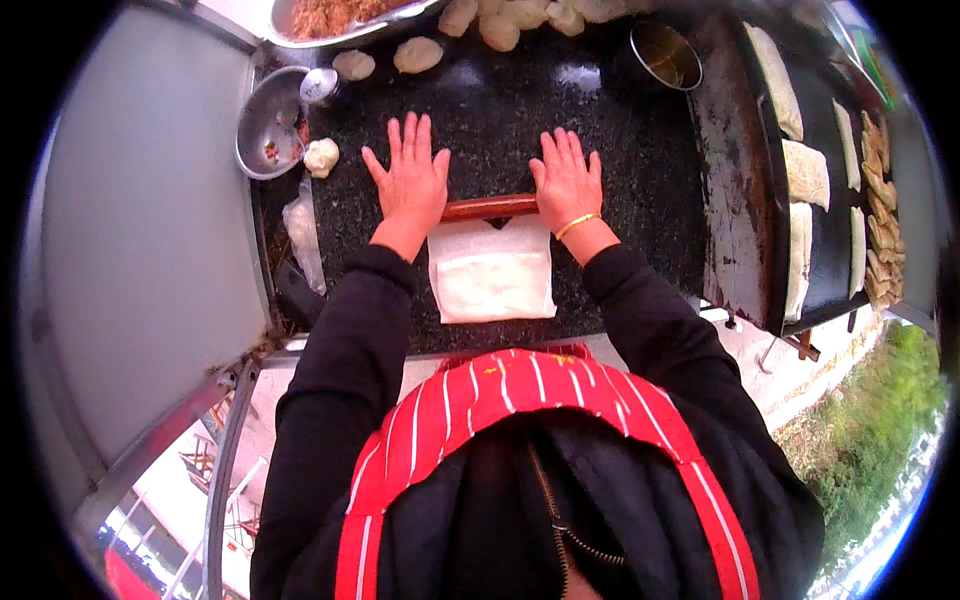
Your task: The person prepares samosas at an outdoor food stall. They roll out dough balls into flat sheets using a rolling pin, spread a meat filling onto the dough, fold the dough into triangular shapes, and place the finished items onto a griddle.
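A reddish-brown wooden rolling pin (491, 208) lies crosswise on the dark speckled stone worktop (495, 142). My left hand (410, 176) rests palm down over its left end, fingers spread and pointing away from me. Over the right end lies my right hand (570, 180), also flat with its fingers extended, a gold-coloured bracelet at the wrist. Between my forearms, on the near side of the pin, is a flat, folded, roughly rectangular sheet of dough (495, 281). Its far edge reaches the pin, with a small dark notch there. The pin's ends are hidden under my hands.
Left stand a metal bowl (259, 131), a dough ball (322, 157) and a plastic bag (301, 225). Beyond are dough rounds (418, 55) and a basin of filling (337, 16). A round metal container (666, 56) is back right, beside a griddle (832, 255) bearing flat dough pieces (806, 172).
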Demonstrator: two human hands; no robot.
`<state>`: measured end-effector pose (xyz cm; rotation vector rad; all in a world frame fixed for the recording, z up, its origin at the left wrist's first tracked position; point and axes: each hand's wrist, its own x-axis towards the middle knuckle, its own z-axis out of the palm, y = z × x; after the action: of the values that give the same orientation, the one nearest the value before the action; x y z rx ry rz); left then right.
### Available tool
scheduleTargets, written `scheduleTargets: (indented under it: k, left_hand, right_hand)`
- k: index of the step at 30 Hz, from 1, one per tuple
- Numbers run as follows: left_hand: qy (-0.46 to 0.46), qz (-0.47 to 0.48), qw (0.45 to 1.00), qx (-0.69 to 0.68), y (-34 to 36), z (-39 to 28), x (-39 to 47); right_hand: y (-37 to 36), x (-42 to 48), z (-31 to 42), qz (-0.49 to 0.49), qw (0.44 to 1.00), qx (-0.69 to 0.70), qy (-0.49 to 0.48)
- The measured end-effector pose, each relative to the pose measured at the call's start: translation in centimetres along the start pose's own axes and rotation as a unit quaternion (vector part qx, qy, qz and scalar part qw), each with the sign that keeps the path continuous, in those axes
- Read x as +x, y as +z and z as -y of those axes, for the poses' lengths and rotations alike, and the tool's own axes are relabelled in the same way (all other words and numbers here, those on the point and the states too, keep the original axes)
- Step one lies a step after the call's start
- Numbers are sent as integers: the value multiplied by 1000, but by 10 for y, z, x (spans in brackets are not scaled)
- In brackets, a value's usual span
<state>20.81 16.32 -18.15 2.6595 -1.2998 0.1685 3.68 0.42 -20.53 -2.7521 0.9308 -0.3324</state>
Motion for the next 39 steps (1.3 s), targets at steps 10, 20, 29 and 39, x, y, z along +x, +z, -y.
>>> scheduleTargets:
  k: [10,20,29,39]
  left_hand:
    - [93,159,957,-225,-25,13,-40]
    - [32,21,998,39,-15,-17,-53]
    - [33,61,996,50,-16,-18,-61]
    - [35,58,996,62,-12,-17,-15]
  right_hand:
    - [-38,-23,-19,74,978,99,-170]
    - [-4,-47,1,-8,999,-5,-40]
    - [-3,-57,-2,21,999,13,-30]
    - [7,-11,-4,10,1000,-18,0]
